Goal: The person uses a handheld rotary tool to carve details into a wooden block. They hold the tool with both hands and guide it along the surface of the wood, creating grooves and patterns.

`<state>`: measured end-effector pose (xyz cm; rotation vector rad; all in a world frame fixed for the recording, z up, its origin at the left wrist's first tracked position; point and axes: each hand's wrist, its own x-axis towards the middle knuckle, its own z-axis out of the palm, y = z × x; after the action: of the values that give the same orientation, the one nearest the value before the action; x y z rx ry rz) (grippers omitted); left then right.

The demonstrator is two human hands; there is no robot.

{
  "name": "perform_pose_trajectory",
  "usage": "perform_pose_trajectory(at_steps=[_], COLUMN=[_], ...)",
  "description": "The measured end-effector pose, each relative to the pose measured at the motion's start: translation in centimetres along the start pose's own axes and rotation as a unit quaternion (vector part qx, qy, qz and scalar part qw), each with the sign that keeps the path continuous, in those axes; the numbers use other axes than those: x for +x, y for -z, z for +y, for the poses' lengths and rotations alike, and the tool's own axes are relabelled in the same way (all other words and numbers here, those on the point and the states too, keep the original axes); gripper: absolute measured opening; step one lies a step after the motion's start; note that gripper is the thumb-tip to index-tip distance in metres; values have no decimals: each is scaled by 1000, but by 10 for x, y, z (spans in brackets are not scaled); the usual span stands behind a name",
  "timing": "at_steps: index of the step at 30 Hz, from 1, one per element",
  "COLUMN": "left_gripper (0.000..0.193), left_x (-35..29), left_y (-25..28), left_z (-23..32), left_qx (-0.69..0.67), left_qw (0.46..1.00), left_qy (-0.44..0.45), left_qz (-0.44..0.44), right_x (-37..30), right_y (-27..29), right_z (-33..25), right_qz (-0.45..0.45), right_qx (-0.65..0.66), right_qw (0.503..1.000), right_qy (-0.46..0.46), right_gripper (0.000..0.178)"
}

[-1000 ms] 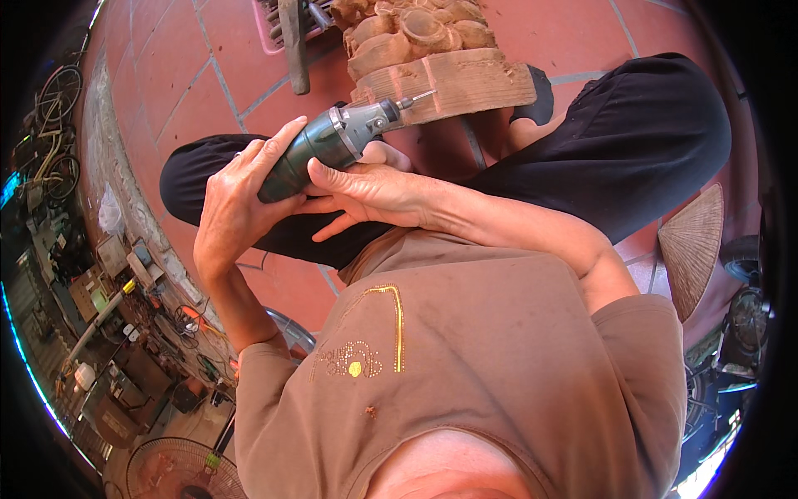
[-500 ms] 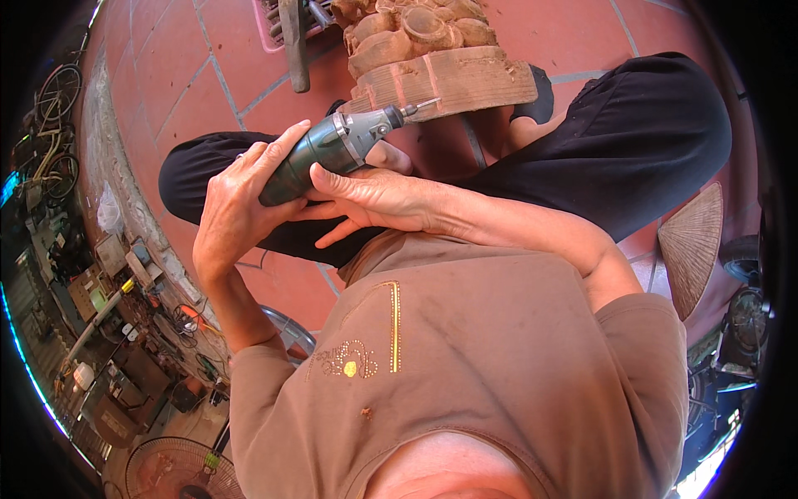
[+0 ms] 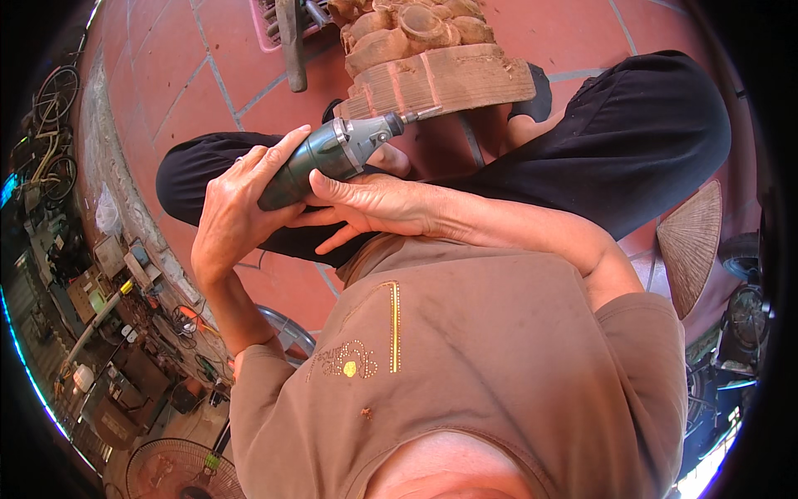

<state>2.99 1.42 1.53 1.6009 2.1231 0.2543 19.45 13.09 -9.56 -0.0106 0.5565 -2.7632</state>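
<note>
A dark green rotary tool [image 3: 332,154] with a grey metal nose points up and right. Its thin bit touches the ribbed base of a reddish carved wooden block [image 3: 440,79]. My left hand [image 3: 237,204] wraps around the tool's rear body. My right hand [image 3: 370,204] lies under and along the tool's front, fingers stretched toward the left hand. The carving rests between my crossed legs in black trousers [image 3: 632,133] on the tiled floor.
Red floor tiles [image 3: 166,58] spread at the top left. A pink crate with metal tools [image 3: 287,25] stands beyond the carving. A woven conical hat [image 3: 694,241] lies at right. Cluttered tools, a fan [image 3: 170,470] and bicycles [image 3: 50,125] line the left.
The tool's tip has stayed against the carving's base with slight shifts; both hands keep the same hold.
</note>
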Motion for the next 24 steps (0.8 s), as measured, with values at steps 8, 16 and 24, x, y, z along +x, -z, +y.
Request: perform_pose_trajectory(at_steps=[8, 16, 24], left_gripper=[91, 90, 91], left_x=[0, 0, 0], left_y=[3, 0, -2], left_z=[-2, -3, -4], left_qx=[7, 2, -4], left_qw=[1000, 1000, 1000], left_qy=[-5, -8, -10], left_qz=[-6, 0, 4], right_x=[3, 2, 2], right_y=[-2, -2, -1], right_z=[2, 3, 1], right_qz=[0, 2, 1], right_qx=[17, 16, 10], right_qw=[1000, 1000, 1000], right_qy=[-8, -7, -1], right_gripper=[98, 100, 99])
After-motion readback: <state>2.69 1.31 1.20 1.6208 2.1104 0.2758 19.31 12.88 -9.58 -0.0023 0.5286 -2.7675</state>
